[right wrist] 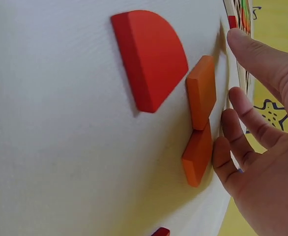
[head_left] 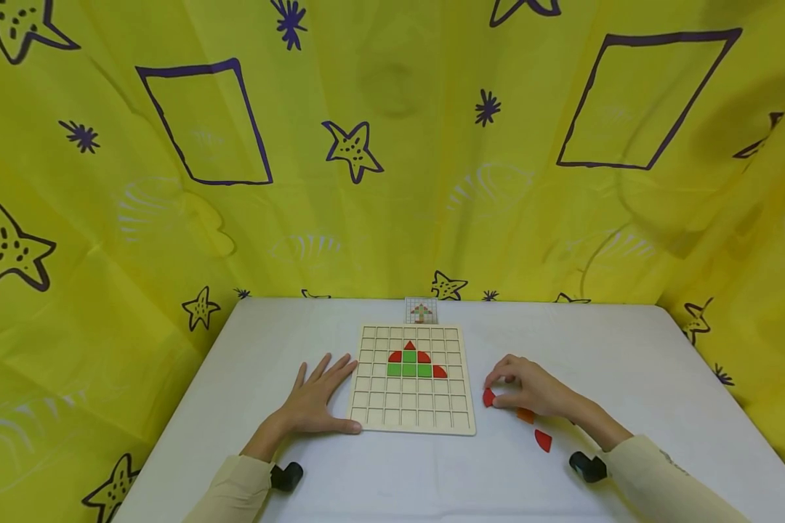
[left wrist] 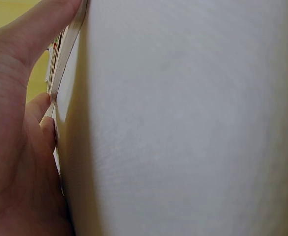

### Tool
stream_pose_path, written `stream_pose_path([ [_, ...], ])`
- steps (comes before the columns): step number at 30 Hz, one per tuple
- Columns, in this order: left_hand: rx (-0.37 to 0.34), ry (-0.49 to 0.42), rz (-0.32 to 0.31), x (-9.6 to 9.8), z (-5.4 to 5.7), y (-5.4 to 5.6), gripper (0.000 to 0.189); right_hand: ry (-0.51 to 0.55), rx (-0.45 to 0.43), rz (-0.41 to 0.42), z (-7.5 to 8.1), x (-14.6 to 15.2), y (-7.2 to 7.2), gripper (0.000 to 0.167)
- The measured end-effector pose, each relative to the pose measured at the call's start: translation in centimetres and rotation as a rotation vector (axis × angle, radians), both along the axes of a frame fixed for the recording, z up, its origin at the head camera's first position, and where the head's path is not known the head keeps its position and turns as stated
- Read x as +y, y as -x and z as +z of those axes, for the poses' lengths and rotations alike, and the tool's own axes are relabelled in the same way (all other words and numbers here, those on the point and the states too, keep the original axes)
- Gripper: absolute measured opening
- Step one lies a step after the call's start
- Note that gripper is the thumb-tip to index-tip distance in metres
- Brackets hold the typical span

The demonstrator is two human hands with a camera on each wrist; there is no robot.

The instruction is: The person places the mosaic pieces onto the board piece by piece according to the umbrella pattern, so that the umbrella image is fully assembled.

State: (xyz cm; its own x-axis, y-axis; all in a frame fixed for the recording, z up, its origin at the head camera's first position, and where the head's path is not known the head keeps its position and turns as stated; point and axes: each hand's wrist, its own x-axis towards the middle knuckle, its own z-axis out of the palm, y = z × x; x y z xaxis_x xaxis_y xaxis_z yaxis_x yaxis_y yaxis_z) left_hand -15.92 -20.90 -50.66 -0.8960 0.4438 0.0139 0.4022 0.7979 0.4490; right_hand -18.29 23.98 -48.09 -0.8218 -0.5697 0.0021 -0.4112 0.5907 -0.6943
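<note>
A pale wooden grid board (head_left: 382,418) lies on the table, holding red and green pieces in several cells. My left hand (head_left: 315,404) rests with spread fingers at the board's left side, its thumb by the near left corner; the left wrist view shows the thumb against the board's edge. To the right of the board, my right hand (head_left: 530,386) pinches a red piece (head_left: 488,397) between thumb and finger, its outline partly covered. Under that hand lie two orange diamond pieces (right wrist: 203,93), touching each other. A red quarter-circle piece (right wrist: 151,59) lies closer to the wrist.
Behind the board stands a small pattern card (head_left: 421,311) with a coloured figure on a grid. A further dark red piece (right wrist: 161,231) shows at the bottom of the right wrist view. Yellow patterned curtains (head_left: 392,218) enclose the white table (head_left: 288,319) at the back and sides.
</note>
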Motion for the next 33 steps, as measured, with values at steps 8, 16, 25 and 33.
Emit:
stream_pose_path([
  [8, 0.008, -0.012, -0.009, -0.1, -0.3, 0.1, 0.117, 0.028, 0.031, 0.006, 0.9, -0.4, 0.2, 0.020],
  [16, -0.023, 0.025, 0.018, -0.3, -1.1, 0.4, 0.119, 0.041, 0.045, -0.007, 2.3, -1.4, 1.0, 0.024],
  [25, -0.008, 0.016, 0.002, -0.2, -0.5, 0.1, 0.118, 0.046, 0.113, 0.007, 3.6, -2.8, 1.7, 0.025],
  [33, -0.051, 0.047, 0.012, 0.1, 0.4, 0.1, 0.116, 0.076, 0.093, 0.004, 4.4, -4.5, 2.4, 0.027],
])
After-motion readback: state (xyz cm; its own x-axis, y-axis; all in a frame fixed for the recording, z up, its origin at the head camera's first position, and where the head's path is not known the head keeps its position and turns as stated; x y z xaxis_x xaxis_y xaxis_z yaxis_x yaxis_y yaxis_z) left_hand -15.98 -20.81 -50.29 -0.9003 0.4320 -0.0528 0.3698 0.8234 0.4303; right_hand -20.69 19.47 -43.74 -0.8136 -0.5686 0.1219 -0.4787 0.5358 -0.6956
